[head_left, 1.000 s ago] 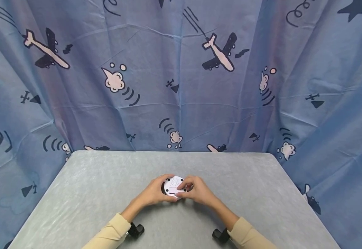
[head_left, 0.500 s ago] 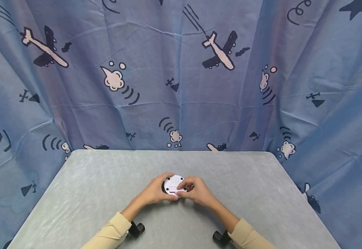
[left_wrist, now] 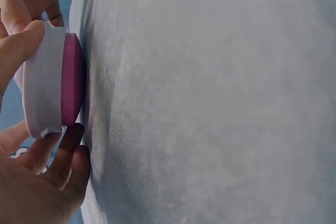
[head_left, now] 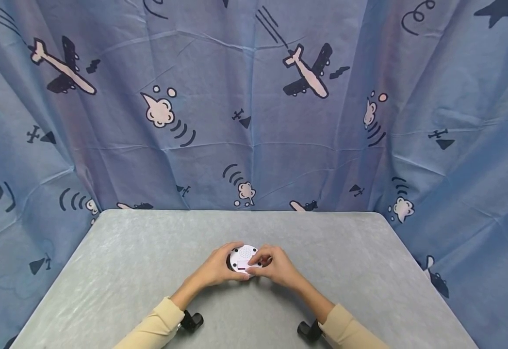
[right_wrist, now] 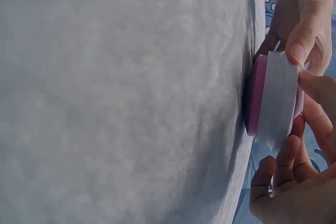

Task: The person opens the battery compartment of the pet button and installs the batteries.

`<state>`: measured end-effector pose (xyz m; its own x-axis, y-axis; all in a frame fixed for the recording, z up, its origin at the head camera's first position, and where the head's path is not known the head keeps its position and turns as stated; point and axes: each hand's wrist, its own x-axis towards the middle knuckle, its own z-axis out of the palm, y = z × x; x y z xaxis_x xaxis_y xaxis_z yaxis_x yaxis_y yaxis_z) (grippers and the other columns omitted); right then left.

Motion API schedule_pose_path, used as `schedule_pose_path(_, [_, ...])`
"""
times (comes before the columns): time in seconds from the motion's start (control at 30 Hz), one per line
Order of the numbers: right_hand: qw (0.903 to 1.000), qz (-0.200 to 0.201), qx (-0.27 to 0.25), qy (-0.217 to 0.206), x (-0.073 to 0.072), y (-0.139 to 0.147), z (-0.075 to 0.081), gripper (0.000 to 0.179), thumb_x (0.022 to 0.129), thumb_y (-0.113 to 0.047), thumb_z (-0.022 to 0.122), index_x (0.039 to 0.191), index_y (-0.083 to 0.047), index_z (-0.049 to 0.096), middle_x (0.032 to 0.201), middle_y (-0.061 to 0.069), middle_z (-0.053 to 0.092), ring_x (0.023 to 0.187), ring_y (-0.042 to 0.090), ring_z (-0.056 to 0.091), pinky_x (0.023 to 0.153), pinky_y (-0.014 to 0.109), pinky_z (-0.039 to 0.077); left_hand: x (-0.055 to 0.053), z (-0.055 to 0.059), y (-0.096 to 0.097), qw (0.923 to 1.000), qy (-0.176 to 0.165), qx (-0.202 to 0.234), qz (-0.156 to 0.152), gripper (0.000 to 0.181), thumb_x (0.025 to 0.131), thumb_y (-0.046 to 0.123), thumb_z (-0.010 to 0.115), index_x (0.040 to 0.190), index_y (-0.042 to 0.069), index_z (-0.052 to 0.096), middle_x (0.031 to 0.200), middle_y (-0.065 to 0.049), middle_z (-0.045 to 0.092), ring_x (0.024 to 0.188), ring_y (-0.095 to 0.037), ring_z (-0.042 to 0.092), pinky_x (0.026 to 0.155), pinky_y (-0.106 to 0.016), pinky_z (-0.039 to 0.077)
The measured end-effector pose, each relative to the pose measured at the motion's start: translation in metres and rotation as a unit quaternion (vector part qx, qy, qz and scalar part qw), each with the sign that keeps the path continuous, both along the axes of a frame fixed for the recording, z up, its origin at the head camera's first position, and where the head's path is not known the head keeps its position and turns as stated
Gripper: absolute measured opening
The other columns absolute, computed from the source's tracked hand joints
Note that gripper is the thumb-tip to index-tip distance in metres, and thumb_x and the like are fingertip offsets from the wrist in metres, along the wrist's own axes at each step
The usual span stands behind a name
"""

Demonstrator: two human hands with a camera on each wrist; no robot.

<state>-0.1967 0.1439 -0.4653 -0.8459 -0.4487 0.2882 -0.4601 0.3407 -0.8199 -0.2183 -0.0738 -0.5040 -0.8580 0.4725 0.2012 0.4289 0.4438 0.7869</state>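
A round white device (head_left: 246,253) with a dotted grille, dark feet and a rectangular compartment on its upturned face is held just over the table. Its other side is pink, as the left wrist view shows on the pink base (left_wrist: 72,80). My left hand (head_left: 214,267) grips the rim from the left, thumb at the near edge and fingers at the far edge. From the right, my right hand (head_left: 277,266) pinches the small battery cover (head_left: 243,264) between thumb and index finger. Part of that cover is hidden behind the fingertips. A pale lilac piece (right_wrist: 300,103) stands out from the white face.
A grey-white cloth covers the table (head_left: 149,242) around the hands. Behind it hangs a blue curtain (head_left: 205,97) printed with airplanes. Black wrist cameras sit at the left cuff (head_left: 191,321) and the right cuff (head_left: 309,331).
Both hands and the device stay almost in place. The right fingertips shift only very slightly on the white face.
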Motion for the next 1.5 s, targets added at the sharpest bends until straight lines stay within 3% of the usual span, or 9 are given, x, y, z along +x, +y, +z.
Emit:
schedule_pose_path(0.17, [0.9999, 0.003, 0.003, -0.014, 0.002, 0.000, 0.008, 0.015, 0.076, 0.008, 0.085, 0.087, 0.008, 0.074, 0.081, 0.028, 0.062, 0.071, 0.049, 0.051, 0.060, 0.025, 0.038, 0.000, 0.000, 0.000, 1.0000, 0.001, 0.004, 0.000, 0.086, 0.071, 0.029, 0.095, 0.140, -0.002, 0.053, 0.129, -0.015, 0.061, 0.108, -0.024, 0.058, 0.091, -0.043, 0.047])
schedule_pose_path(0.43, [0.9999, 0.012, 0.004, 0.005, -0.013, 0.006, -0.020, 0.016, 0.076, 0.002, 0.088, 0.087, 0.001, 0.077, 0.078, 0.021, 0.063, 0.068, 0.042, 0.052, 0.058, 0.025, 0.037, -0.001, 0.002, 0.001, 1.0000, -0.001, -0.010, -0.001, 0.086, 0.071, 0.031, 0.095, 0.139, -0.001, 0.054, 0.126, -0.013, 0.063, 0.104, -0.023, 0.059, 0.087, -0.040, 0.048])
schedule_pose_path(0.6, [0.9997, 0.008, 0.020, -0.012, -0.019, 0.008, -0.025, 0.016, 0.076, -0.006, 0.090, 0.086, -0.006, 0.078, 0.078, 0.014, 0.062, 0.070, 0.029, 0.052, 0.060, 0.024, 0.039, -0.001, 0.002, 0.002, 0.9999, -0.004, -0.011, 0.001, 0.087, 0.071, 0.030, 0.095, 0.140, -0.001, 0.053, 0.126, -0.014, 0.062, 0.104, -0.024, 0.058, 0.088, -0.041, 0.047])
schedule_pose_path(0.8, [0.9992, -0.007, 0.013, -0.036, -0.023, 0.011, -0.027, 0.032, 0.074, -0.010, 0.092, 0.100, -0.004, 0.075, 0.094, 0.014, 0.064, 0.077, 0.031, 0.053, 0.066, 0.028, 0.043, 0.000, 0.003, 0.002, 0.9999, 0.000, -0.010, 0.000, 0.085, 0.071, 0.029, 0.095, 0.139, -0.001, 0.054, 0.128, -0.014, 0.061, 0.109, -0.025, 0.058, 0.091, -0.043, 0.046])
schedule_pose_path(0.9, [0.9985, -0.007, 0.005, -0.053, -0.025, 0.013, -0.029, 0.048, 0.074, -0.012, 0.093, 0.116, -0.002, 0.071, 0.112, 0.016, 0.060, 0.089, 0.032, 0.056, 0.075, 0.033, 0.049, -0.001, 0.003, 0.002, 0.9999, 0.000, -0.015, -0.002, 0.085, 0.072, 0.029, 0.095, 0.140, -0.001, 0.053, 0.129, -0.014, 0.061, 0.110, -0.026, 0.058, 0.092, -0.044, 0.046])
schedule_pose_path(1.03, [0.9939, 0.030, -0.026, -0.102, -0.029, 0.015, -0.032, 0.064, 0.079, -0.007, 0.089, 0.134, 0.004, 0.058, 0.130, 0.021, 0.055, 0.108, 0.034, 0.058, 0.085, 0.039, 0.054, -0.002, 0.003, 0.002, 0.9998, -0.006, -0.016, -0.004, 0.086, 0.072, 0.029, 0.095, 0.141, -0.001, 0.052, 0.132, -0.015, 0.060, 0.113, -0.027, 0.057, 0.094, -0.045, 0.046])
schedule_pose_path(1.23, [0.9770, 0.065, -0.064, -0.192, -0.036, 0.017, -0.034, 0.072, 0.082, -0.002, 0.084, 0.144, 0.005, 0.048, 0.131, 0.020, 0.058, 0.115, 0.030, 0.058, 0.091, 0.035, 0.050, -0.002, 0.003, 0.003, 0.9999, -0.012, -0.010, -0.007, 0.087, 0.072, 0.029, 0.094, 0.141, -0.001, 0.052, 0.132, -0.016, 0.060, 0.113, -0.027, 0.057, 0.094, -0.045, 0.046])
schedule_pose_path(1.5, [0.9783, 0.071, -0.042, -0.190, -0.039, 0.014, -0.031, 0.066, 0.084, -0.002, 0.083, 0.142, 0.003, 0.052, 0.131, 0.019, 0.060, 0.113, 0.030, 0.058, 0.088, 0.034, 0.048, -0.003, 0.003, 0.002, 1.0000, -0.001, -0.007, -0.004, 0.086, 0.072, 0.032, 0.094, 0.140, -0.002, 0.054, 0.129, -0.014, 0.061, 0.111, -0.026, 0.058, 0.092, -0.044, 0.047])
